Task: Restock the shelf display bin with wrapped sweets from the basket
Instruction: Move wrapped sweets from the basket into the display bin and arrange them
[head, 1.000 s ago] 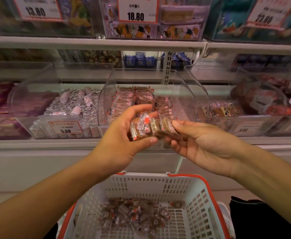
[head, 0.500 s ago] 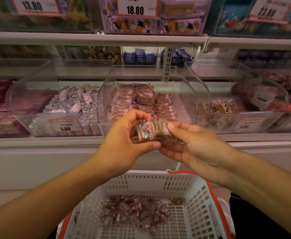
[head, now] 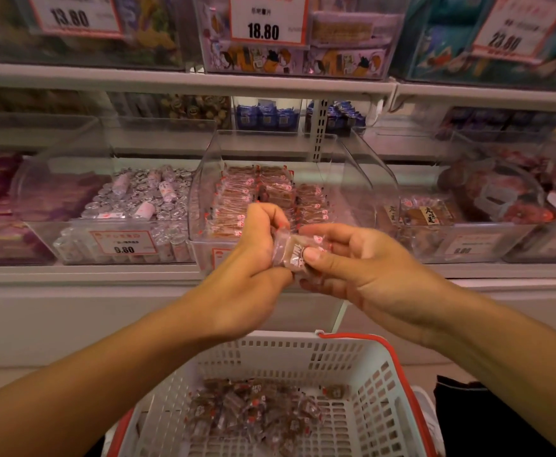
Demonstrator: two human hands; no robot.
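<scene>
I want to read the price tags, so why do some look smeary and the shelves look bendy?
Head view: the wide lens bows the shelf edge and stretches the corners; the 23.80 tag at the right edge is smeared, while the 18.80 tag reads sharp; the sweets between the left hand and right hand blur slightly; light is dim and pinkish, with glare on the clear bin.

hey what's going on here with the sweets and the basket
A person is restocking a shop shelf. Both hands are raised in front of the clear display bin, which already holds neat rows of wrapped brown sweets. The left hand and right hand together grip a small bunch of wrapped sweets, apparently squaring them up; they are not yet in the bin. Below, the white basket with a red rim holds a loose pile of the same sweets.
</scene>
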